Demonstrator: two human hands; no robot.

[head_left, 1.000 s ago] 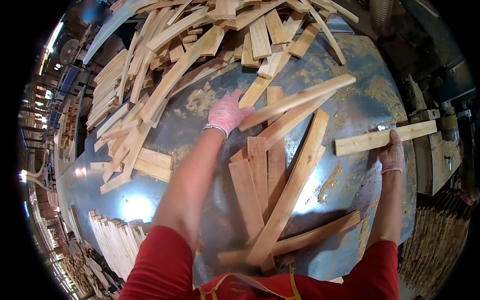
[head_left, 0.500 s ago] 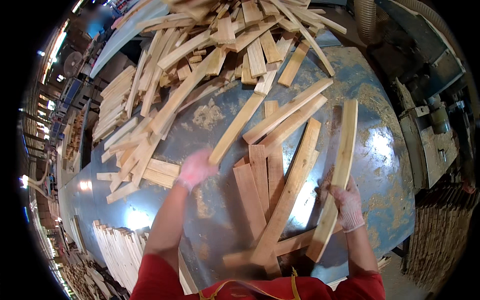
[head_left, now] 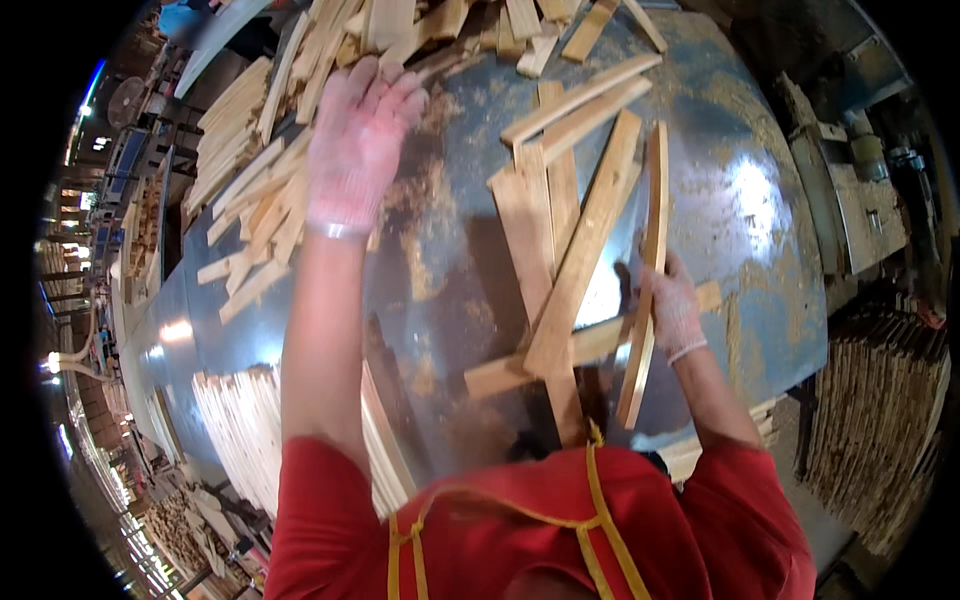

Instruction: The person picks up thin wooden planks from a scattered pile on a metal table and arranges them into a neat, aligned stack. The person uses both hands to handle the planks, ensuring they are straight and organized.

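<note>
My right hand (head_left: 674,305), in a pale knit glove, is wrapped round a long wooden slat (head_left: 655,205) that stands narrow side up, tilted over the table. Reaching forward, my left hand (head_left: 362,150), also gloved, has its fingers stretched out at the near edge of a heap of loose slats (head_left: 390,22). I see nothing held in it, though the heap lies partly behind it. Between my hands, several slats lie crossed, among them a long diagonal slat (head_left: 585,250) and a crosswise slat (head_left: 500,374).
The metal table (head_left: 455,290) carries patches of sawdust. Loose slats (head_left: 265,225) lie at the left, and a row of pale slats (head_left: 235,425) stands nearer me. Beyond the right edge are a machine (head_left: 850,200) and stacked boards (head_left: 875,430).
My left hand has moved forward from a slat's near end to the heap; that slat no longer lies mid-table. The right hand's slat has turned onto its narrow side. The view has shifted nearer me.
</note>
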